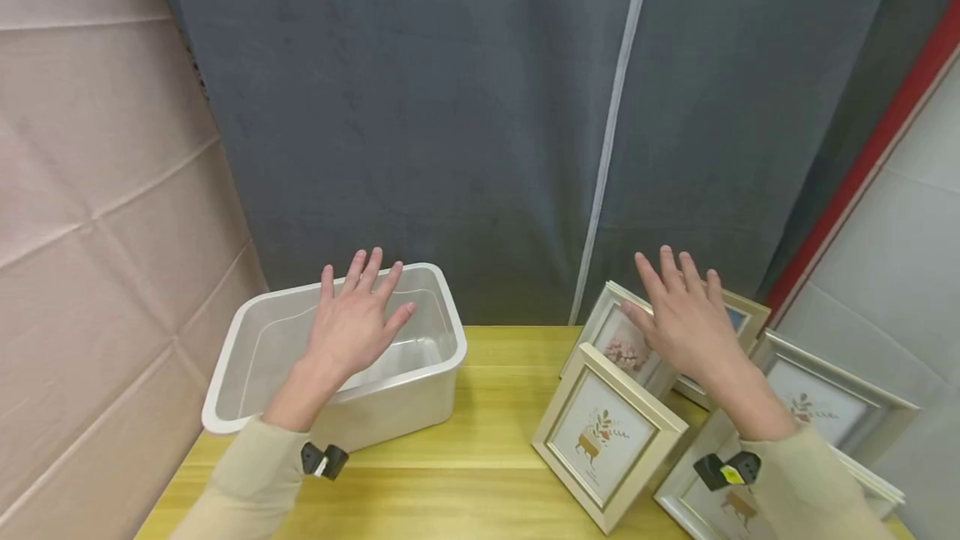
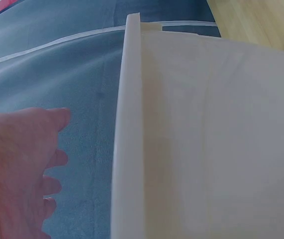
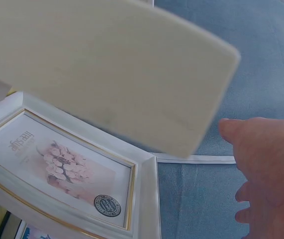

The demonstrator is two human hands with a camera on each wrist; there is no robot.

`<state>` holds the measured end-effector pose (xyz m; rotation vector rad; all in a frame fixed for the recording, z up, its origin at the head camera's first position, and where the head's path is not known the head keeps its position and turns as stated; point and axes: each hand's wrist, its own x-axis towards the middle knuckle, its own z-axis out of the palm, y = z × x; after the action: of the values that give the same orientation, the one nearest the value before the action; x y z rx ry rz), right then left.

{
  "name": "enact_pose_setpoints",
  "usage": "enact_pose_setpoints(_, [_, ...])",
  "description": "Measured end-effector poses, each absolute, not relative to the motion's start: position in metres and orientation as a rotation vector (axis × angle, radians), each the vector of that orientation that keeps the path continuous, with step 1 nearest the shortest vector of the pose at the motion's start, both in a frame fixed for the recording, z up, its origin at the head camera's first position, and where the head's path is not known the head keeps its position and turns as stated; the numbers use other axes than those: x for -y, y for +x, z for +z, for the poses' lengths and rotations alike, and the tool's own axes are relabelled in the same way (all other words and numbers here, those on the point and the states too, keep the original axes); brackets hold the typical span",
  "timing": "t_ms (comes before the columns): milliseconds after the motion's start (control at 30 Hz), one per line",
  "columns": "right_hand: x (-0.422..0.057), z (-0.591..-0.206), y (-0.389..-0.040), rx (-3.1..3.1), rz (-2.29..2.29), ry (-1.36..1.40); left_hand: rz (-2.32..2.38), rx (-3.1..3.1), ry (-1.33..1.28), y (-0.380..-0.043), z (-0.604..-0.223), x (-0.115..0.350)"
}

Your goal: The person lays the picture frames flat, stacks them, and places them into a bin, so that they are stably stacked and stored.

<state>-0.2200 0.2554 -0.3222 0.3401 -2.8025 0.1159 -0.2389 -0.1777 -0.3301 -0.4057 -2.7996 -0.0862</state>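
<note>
My left hand (image 1: 352, 327) is spread above a white plastic bin (image 1: 390, 427), fingers straight and holding nothing. In the left wrist view the bin's rim (image 2: 128, 129) runs beside that hand. Over on the right, my right hand (image 1: 686, 323) hovers with fingers extended above several picture frames, also holding nothing. Nearest the middle stands a cream picture frame (image 1: 542, 440) with a plant print, leaning back. Behind it is a white picture frame (image 1: 596, 319) with a pink flower print, seen larger in the right wrist view (image 3: 144, 194).
A silver picture frame (image 1: 873, 415) stands at the far right, and another white-silver one (image 1: 686, 494) lies below my right forearm. All rest on a yellow wooden table (image 1: 495, 482). A grey curtain (image 1: 420, 107) hangs behind; a pinkish cloth wall (image 1: 97, 290) borders the left.
</note>
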Motion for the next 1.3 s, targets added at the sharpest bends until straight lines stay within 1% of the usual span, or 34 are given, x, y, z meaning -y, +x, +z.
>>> enact_pose_setpoints(467, [-0.257, -0.322, -0.219, 2.791, 0.115, 0.33, -0.087, 2.773, -0.425, -0.241, -0.329, 0.18])
enact_pose_setpoints(867, [-0.255, -0.324, -0.21, 2.801, 0.129, 0.357, -0.1, 2.779, -0.451, -0.236, -0.33, 0.177])
enact_pose_setpoints(1133, [-0.247, -0.328, -0.198, 2.772, 0.188, 0.425, -0.099, 2.713, -0.477, -0.224, -0.332, 0.175])
enact_pose_setpoints(1300, [-0.241, -0.337, -0.186, 2.773, 0.199, 0.485, -0.095, 2.694, -0.518, -0.214, -0.336, 0.173])
